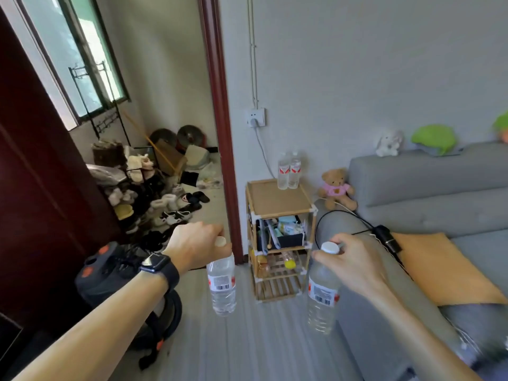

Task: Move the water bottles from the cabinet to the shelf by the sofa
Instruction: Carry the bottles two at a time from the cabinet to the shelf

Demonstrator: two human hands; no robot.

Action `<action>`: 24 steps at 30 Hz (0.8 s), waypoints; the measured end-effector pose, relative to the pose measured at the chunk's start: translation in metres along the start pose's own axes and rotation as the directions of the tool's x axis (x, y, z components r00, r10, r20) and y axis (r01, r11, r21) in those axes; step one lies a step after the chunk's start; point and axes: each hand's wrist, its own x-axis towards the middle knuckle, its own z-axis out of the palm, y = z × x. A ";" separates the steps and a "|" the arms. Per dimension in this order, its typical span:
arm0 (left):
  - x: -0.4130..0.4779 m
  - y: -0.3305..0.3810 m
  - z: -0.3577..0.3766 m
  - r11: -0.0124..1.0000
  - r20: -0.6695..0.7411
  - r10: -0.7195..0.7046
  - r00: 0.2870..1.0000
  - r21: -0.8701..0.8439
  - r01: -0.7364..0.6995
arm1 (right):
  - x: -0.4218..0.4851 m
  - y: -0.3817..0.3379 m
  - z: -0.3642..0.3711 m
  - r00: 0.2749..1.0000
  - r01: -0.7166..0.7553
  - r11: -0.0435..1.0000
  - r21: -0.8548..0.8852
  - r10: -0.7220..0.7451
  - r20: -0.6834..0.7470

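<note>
Each hand pinches a water bottle by its cap, the left hand (198, 247) with one bottle (222, 284) and the right hand (354, 264) with another bottle (321, 295), both hanging straight down, and the shelf (279, 200) stands ahead, nearer the right hand.

— What sort of place is this?
— A home, a living room: grey sofa (428, 193) with a teddy bear (336, 188), a small wooden shelf (279, 199), shoes (165, 207) piled through the doorway.
</note>
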 end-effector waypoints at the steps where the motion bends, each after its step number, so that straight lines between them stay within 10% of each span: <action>1: 0.015 0.001 0.005 1.000 0.022 -0.013 1.000 -0.005 0.013 | 0.020 0.003 0.001 1.000 -0.007 1.000 0.016 0.006 0.023; 24: 0.371 -0.023 0.103 0.993 0.181 0.055 0.982 -0.117 -0.034 | 0.382 0.016 0.094 0.986 -0.123 0.992 -0.006 0.123 0.110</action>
